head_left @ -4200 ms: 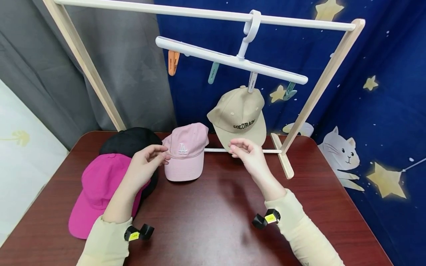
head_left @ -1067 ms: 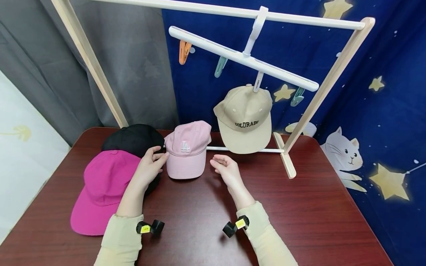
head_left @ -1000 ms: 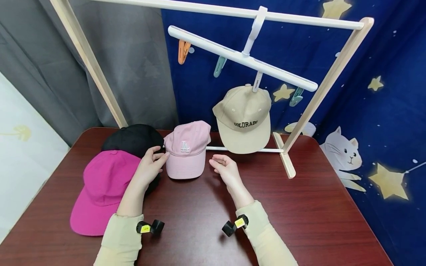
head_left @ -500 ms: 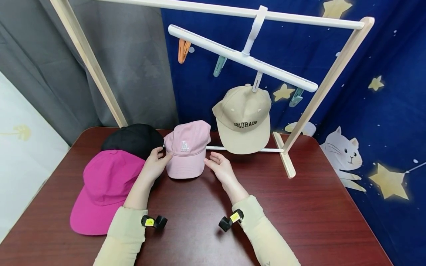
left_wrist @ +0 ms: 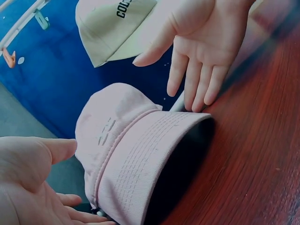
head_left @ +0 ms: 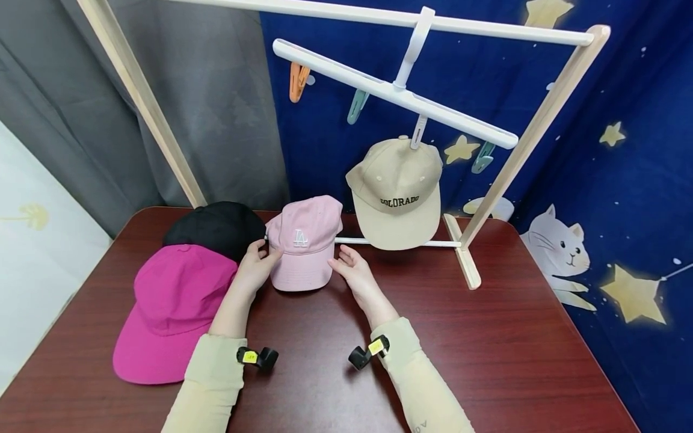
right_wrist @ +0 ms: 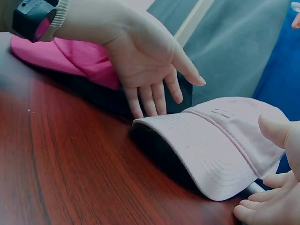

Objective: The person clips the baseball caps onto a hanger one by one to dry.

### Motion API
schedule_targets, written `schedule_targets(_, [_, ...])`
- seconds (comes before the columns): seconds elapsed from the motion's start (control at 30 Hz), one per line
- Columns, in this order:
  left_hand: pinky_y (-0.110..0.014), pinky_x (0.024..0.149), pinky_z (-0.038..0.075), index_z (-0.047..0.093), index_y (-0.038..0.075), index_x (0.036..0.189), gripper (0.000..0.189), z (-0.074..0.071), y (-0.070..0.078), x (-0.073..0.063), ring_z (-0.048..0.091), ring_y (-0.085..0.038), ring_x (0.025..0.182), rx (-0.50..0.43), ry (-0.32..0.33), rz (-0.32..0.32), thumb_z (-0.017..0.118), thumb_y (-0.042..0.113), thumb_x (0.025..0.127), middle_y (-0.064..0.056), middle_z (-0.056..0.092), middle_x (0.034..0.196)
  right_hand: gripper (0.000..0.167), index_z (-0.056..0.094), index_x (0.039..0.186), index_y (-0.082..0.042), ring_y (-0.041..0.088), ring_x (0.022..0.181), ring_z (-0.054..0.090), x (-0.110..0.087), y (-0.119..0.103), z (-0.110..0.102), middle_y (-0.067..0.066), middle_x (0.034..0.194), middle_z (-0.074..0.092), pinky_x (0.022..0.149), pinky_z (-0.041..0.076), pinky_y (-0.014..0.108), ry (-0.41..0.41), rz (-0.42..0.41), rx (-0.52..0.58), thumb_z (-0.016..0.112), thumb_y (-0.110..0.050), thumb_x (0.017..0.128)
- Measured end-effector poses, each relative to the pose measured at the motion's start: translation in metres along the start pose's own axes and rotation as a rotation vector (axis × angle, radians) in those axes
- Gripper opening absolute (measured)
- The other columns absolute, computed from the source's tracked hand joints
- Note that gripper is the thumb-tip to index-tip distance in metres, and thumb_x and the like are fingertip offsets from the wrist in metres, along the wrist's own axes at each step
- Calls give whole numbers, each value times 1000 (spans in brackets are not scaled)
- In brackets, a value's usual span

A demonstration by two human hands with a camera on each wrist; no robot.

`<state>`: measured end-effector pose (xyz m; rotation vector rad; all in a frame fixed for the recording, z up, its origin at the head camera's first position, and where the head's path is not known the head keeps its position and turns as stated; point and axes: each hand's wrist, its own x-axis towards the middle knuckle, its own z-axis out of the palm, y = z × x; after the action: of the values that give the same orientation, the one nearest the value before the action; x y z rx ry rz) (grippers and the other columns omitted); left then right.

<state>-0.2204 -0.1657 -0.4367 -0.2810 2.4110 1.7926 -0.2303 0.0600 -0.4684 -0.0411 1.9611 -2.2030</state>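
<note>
A light pink baseball cap [head_left: 303, 267] with white letters rests on the table between my two hands, its brim toward me. At its left side is my left hand [head_left: 253, 269], fingers extended, the thumb tip right at the cap's edge. My right hand [head_left: 357, 276] reaches to the other side, thumb near the brim and crown. Both palms face the cap in the wrist views, fingers fairly straight and not wrapped round it. Behind, a beige COLORADO cap [head_left: 397, 180] hangs from a grey-white clip [head_left: 418, 132] on a white hanger [head_left: 346, 75].
Left of the hands lie a magenta cap [head_left: 173, 294] and a black cap [head_left: 216, 225], partly overlapping. Other clips on the tilted hanger are an orange one [head_left: 298, 81] and two teal ones. The wooden rack [head_left: 533, 138] stands at the table's [head_left: 487, 355] back.
My right hand has come down and left from below the beige cap to the pink cap's right side. My left hand has shifted slightly right and down. The pink cap stays in place.
</note>
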Motion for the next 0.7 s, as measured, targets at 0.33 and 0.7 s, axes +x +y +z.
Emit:
schedule_targets(0.33, [-47,108,27,12,-6,148,68,2,-2,3,30,-39,133,-43,-3,-6,50,21,99,-36,28,143,66,22,145,11,40,137,25,4,5,1,35,146,26,111,22,43,-41,-10,80,57,-5,92])
schedule_targets(0.7, [-45,109,28,10,-6,149,70,1,-3,3,36,-38,130,-110,-9,-3,50,22,99,-36,33,140,64,25,145,9,35,135,32,2,10,0,31,143,35,112,20,45,-66,-17,27,58,-5,92])
